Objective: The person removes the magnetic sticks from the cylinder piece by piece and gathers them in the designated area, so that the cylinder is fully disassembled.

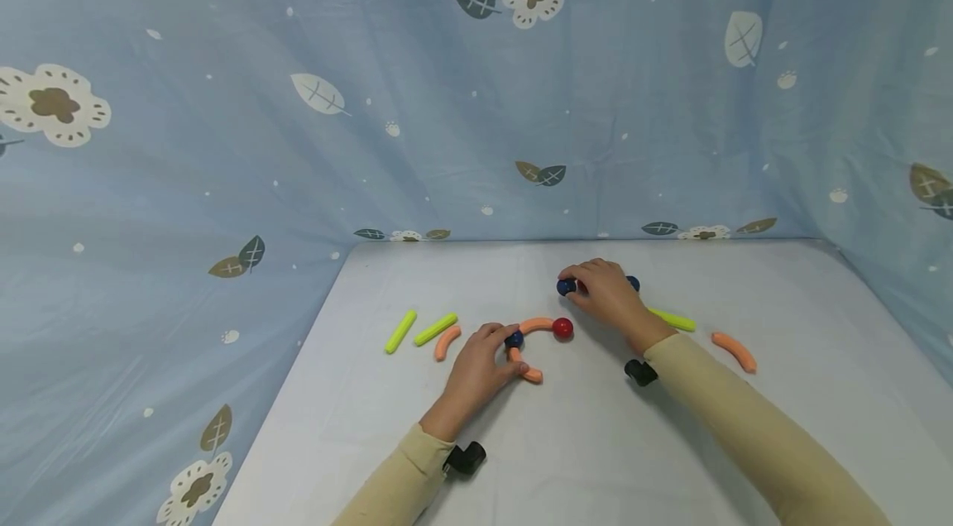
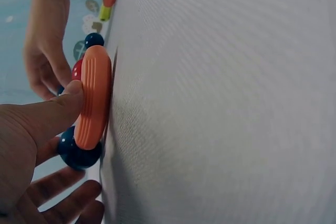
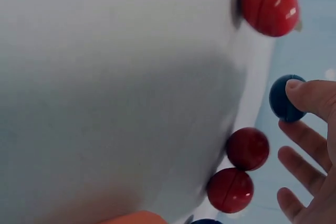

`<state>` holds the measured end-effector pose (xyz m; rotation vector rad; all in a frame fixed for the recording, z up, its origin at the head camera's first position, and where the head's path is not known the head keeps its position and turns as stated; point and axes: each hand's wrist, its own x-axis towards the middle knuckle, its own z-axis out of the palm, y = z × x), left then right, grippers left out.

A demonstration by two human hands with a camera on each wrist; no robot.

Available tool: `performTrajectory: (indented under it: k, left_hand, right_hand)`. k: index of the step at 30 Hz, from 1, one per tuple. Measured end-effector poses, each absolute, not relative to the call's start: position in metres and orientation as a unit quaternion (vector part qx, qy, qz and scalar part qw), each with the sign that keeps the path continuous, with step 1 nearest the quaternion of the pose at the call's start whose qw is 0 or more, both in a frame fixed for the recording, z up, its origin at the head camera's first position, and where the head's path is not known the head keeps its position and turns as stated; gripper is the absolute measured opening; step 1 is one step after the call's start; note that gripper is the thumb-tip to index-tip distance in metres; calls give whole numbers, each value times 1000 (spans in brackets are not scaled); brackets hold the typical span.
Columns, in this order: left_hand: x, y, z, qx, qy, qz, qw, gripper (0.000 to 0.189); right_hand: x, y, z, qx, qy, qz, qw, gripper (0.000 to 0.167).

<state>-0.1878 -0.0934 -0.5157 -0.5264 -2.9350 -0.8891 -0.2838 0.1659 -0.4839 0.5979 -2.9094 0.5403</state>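
My left hand [image 1: 480,366] holds a curved orange stick [image 2: 94,98], its thumb against the stick's side and its index finger by a dark blue ball [image 1: 514,339] at the stick's end. From that ball a second curved orange stick [image 1: 536,324] leads to a shiny red ball [image 1: 562,328]. Farther back, my right hand [image 1: 606,292] pinches another dark blue ball [image 3: 286,98] between thumb and index finger, the other fingers spread apart. Beyond the pinched ball in the right wrist view sit two red balls [image 3: 248,149], mostly hidden behind the hand in the head view.
On the white table [image 1: 357,435], two yellow-green sticks [image 1: 400,332] and a short curved orange stick [image 1: 447,342] lie left of the left hand. Right of the right hand are a blue ball [image 1: 633,283], a yellow-green stick [image 1: 673,319] and a curved orange stick [image 1: 734,352]. A patterned blue curtain [image 1: 447,96] hangs behind.
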Motion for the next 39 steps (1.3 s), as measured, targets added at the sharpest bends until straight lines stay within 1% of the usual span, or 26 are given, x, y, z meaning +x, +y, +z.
performTrajectory:
  k: [9,14,19,23,28,34,39]
  left_hand:
    - [-188,-94,-516,-174,-940,-293,18,65]
    - [-187,-93,-515,-172,-942,-287,22,65]
    - [-187,-93,-514,-168,-944,-282,21,65]
    - [-187,-93,-515,-168,-942,-289,20,65]
    - [-187,-93,-515,-173,-937,-304,21,63]
    - [-186,-93,-516,-167,-939,-301,27,63]
    - [-185,-91,-515,-151,-940,-304,26,65]
  right_hand:
    - [-299,163,-495,225,-966,121,48,37]
    - [-298,162,-495,225,-967,112,43,37]
    - [-297,163,-495,222,-967,122,45,41]
    - [-295,165,-496,215,-965,139,57,43]
    - [-286,169,-494,218,-961,149,81,40]
    - [-267,173,-489,239,-950,168,115,34]
    - [-249,173,-488,246,-940,196,132,34]
